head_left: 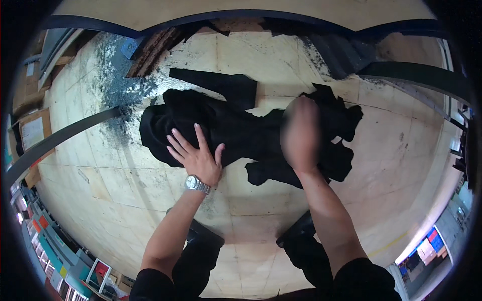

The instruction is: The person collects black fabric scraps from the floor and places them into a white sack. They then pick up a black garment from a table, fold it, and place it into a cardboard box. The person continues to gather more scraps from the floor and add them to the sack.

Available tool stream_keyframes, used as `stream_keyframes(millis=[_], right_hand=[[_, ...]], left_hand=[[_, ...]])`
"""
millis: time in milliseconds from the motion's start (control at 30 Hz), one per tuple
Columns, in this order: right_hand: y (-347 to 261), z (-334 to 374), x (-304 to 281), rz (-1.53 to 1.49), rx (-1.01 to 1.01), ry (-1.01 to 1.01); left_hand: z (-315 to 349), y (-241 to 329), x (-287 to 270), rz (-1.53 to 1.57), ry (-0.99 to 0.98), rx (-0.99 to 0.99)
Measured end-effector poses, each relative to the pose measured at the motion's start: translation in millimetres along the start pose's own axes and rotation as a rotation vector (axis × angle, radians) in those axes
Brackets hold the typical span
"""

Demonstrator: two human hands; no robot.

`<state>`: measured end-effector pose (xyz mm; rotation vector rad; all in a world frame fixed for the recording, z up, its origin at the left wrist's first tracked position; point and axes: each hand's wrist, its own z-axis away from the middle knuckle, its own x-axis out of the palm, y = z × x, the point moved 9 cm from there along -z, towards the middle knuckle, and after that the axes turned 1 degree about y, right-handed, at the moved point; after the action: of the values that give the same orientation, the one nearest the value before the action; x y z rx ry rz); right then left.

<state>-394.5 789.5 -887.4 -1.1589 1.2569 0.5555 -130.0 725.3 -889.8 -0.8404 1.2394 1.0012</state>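
Note:
Black fabric [251,131] lies in a crumpled, uneven heap on the pale tiled floor [261,205], with ragged edges at its right end. A flat black cut piece [223,86] lies along the heap's far side. My left hand [201,159], a metal-banded watch on its wrist, rests on the left part of the fabric with fingers spread, gripping nothing. Over the right part of the fabric is my right hand [303,138]. It is blurred, so how its fingers are set does not show.
A table with a dark blue edge [246,16] spans the far side. Its dark metal legs [65,138] stand to either side. Dark scraps [331,52] and a brown rough-edged stack [158,50] lie beneath. Cardboard boxes [37,128] stand at the left.

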Motion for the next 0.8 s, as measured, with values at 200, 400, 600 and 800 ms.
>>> stream_keyframes(millis=[200,400,600,800], right_hand=[[-6,8,-20,0.173,0.054,-0.242],[31,91,-52,0.268,0.265,-0.517],[31,104,-52,0.152,0.022,-0.142],[48,71,-44,0.117,0.144,-0.018]], left_hand=[[-2,-9,-11,0.015,0.050,0.060],[-18,-19,-34,-0.107,-0.096,0.271],[20,8,-3,-0.023,-0.029,0.378],[34,69,8,-0.105,-0.042,0.320]])
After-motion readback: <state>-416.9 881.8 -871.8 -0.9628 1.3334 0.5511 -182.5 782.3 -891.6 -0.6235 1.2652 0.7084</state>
